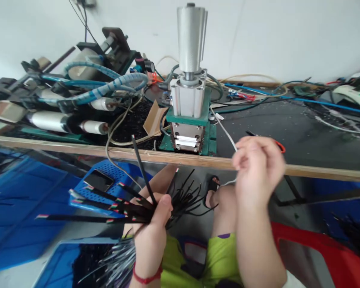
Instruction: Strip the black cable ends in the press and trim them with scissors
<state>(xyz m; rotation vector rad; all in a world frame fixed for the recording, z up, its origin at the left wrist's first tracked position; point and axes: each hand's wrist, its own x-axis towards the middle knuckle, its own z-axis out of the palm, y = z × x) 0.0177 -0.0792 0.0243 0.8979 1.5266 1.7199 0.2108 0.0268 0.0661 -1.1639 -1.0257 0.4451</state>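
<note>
My left hand is closed around a bundle of black cables, in front of the bench edge. Their near ends fan out to the left and show short red, green and white wire tips; the other ends spread to the right behind my hand. One cable stands up above my thumb. My right hand is raised at the bench edge with fingers curled together; what they hold, if anything, is hidden. A white cord runs to these fingertips, and I cannot tell whether it is gripped or passes behind. Between my hands stands a pneumatic press with a green base.
Cylinders with blue hoses fill the bench's left side. A tool with an orange handle lies partly behind my right hand. Below are a blue stool bearing a phone, a blue bin with cables, and a red stool.
</note>
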